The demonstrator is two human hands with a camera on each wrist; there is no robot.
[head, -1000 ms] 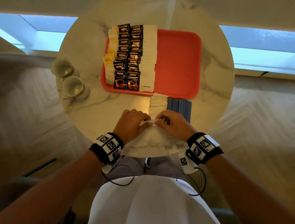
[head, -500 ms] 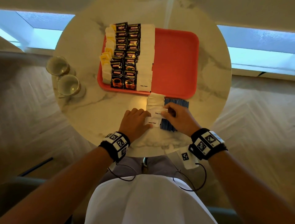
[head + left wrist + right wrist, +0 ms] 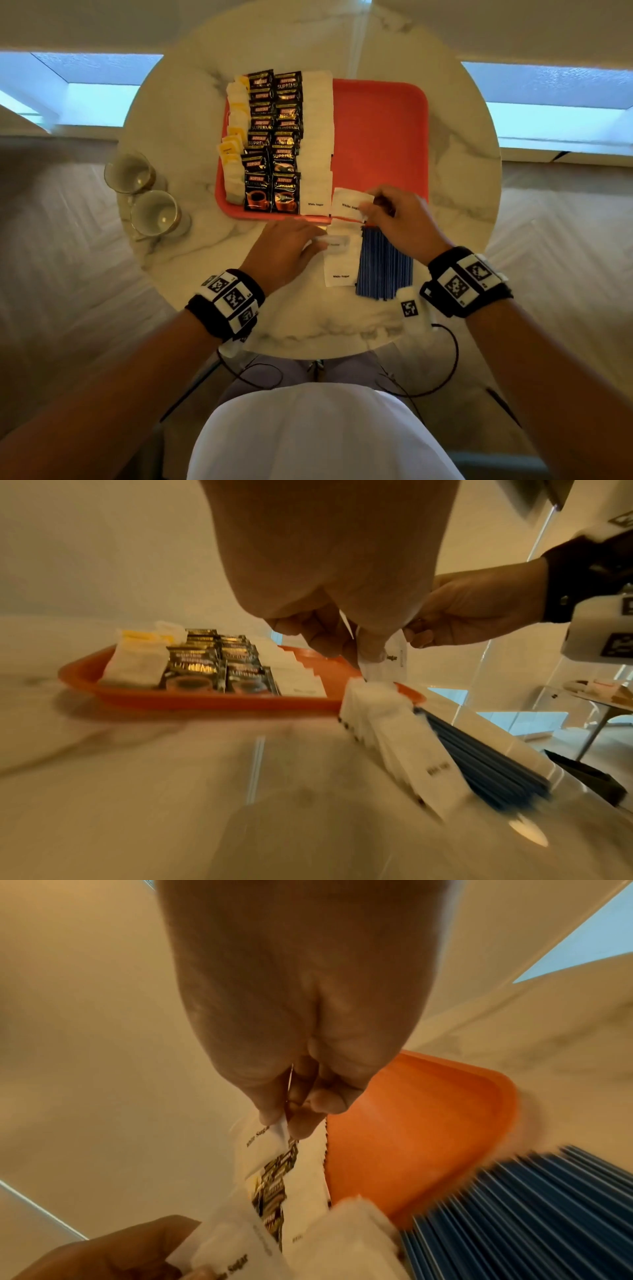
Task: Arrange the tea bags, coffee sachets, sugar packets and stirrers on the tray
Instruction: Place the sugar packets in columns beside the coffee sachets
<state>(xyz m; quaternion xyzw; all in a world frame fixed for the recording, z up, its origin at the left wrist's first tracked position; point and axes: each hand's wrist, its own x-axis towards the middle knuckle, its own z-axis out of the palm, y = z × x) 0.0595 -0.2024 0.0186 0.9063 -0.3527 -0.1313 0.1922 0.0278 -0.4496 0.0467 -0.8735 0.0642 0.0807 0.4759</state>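
The red tray (image 3: pixel 380 137) holds a column of tea bags (image 3: pixel 236 137), two columns of coffee sachets (image 3: pixel 274 144) and a column of white sugar packets (image 3: pixel 317 137). My right hand (image 3: pixel 368 210) pinches one sugar packet (image 3: pixel 347 204) over the tray's front edge, right of that column; the pinch also shows in the right wrist view (image 3: pixel 284 1121). My left hand (image 3: pixel 317 240) pinches another sugar packet (image 3: pixel 335 241) above the sugar stack (image 3: pixel 340 270) on the table. Blue stirrers (image 3: pixel 383 263) lie beside the stack, partly under my right hand.
Two glass cups (image 3: pixel 128 173) (image 3: pixel 156 214) stand at the left of the round marble table (image 3: pixel 178 113). The tray's right half is bare red. The table's near edge is close to my wrists.
My right hand has carried a sugar packet forward from the table's near part to the tray's front edge. The left hand moved forward a little and now pinches another packet over the stack.
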